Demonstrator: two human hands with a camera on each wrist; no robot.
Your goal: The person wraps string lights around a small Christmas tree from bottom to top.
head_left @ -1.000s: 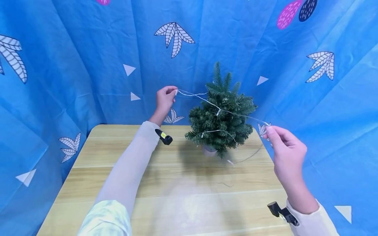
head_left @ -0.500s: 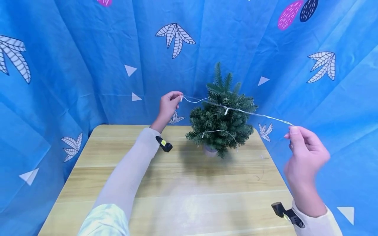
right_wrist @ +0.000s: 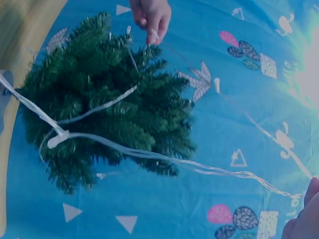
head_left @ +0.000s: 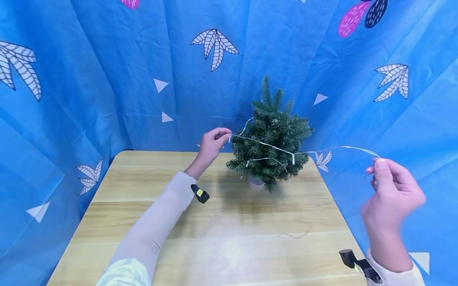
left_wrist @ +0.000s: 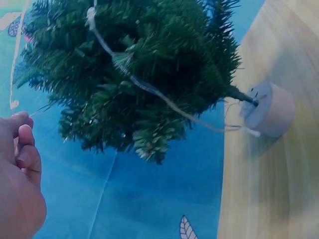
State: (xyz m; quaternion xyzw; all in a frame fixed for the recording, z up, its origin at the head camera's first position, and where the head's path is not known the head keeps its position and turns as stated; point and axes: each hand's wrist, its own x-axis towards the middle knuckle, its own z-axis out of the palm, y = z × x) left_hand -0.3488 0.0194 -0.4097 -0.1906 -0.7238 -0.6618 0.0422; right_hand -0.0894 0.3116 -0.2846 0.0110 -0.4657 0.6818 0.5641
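Head view: the left hand [head_left: 212,145] and right hand [head_left: 393,196] each held the light string [head_left: 293,159], grip closed to a thumb-and-finger pinch. The string spanned before the tree [head_left: 277,127]. Its pot [head_left: 255,183] stood toward the back edge of the tabletop [head_left: 229,238], with more room leftward than rightward.

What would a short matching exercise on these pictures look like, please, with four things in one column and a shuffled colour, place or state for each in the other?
Things:
1. Tree
2. String
3. Backdrop
4. Table

Descriptions:
A. Blue, printed with leaves
B. Pale wood, under the base
C. Pinched by the left hand and the right hand
D. Green, standing in a pale base

Right pairs: 1-D, 2-C, 3-A, 4-B
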